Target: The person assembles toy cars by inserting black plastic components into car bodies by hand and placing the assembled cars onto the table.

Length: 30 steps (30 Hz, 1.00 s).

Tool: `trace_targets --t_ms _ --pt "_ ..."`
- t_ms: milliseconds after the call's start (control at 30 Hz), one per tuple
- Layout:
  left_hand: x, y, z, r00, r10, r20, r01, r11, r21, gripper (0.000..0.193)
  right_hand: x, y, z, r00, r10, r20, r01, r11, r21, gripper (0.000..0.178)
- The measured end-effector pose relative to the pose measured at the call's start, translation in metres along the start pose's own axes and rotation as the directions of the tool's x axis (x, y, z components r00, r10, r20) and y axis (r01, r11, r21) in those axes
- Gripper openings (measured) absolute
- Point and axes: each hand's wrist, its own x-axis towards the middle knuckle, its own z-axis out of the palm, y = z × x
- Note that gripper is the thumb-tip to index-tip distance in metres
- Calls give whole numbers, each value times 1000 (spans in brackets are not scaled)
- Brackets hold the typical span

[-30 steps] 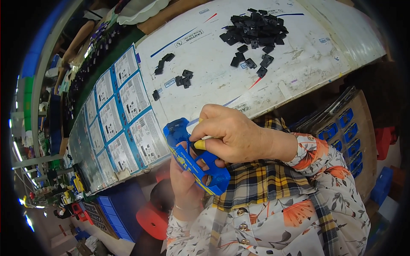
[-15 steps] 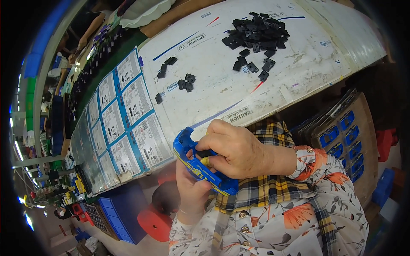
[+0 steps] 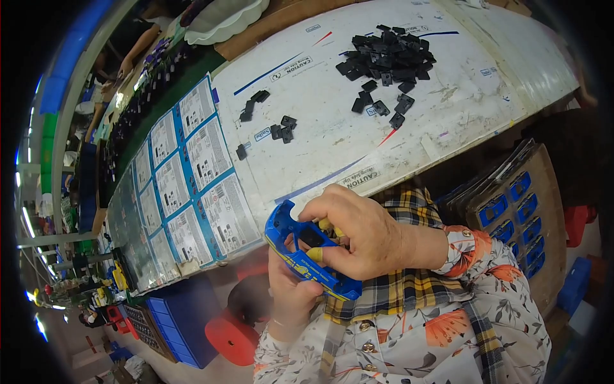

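Observation:
A blue toy car body [image 3: 306, 259] with yellow markings is held in front of my chest, its hollow inside tilted up. My left hand [image 3: 291, 291] grips it from below, the thumb along its near side. My right hand [image 3: 361, 233] bends over its open top, with yellow coverings on the fingertips. A dark piece [image 3: 313, 238] shows inside the car body beside those fingers. Whether the right fingers pinch anything is hidden. On the table beyond lies a heap of small black plastic plates [image 3: 390, 54], with several more scattered to the left.
The white table [image 3: 307, 141] has a curved near edge just past my hands. Printed sheets [image 3: 211, 153] cover its left part. At right stands a cardboard tray [image 3: 550, 192] of blue car bodies. A red stool [image 3: 230, 336] and blue bin [image 3: 182, 320] are below left; a white basin [image 3: 227, 22] is far left.
The car body has shifted slightly right and down and tipped, showing more of its inside. My right fingers have lifted and spread a little from its opening.

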Motion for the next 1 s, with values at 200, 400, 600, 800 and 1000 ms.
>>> trace_targets --t_ms 200,400,600,800,1000 --pt "-2 -2 0 996 27 87 -25 999 -26 94 -6 8 3 996 69 48 -66 996 -52 34" --pt "-3 -8 -8 989 27 146 -25 1000 -11 97 -6 13 7 987 98 128 -96 995 -18 23" --pt "-5 -5 -7 992 30 120 -34 999 33 97 -1 19 6 971 117 207 -137 987 85 19" --pt "1 -4 -11 993 -1 119 -5 999 52 101 0 14 8 974 137 181 -148 988 49 19" --pt "-1 -1 -3 998 33 44 -36 996 78 99 0 17 14 973 164 160 -177 982 69 16"
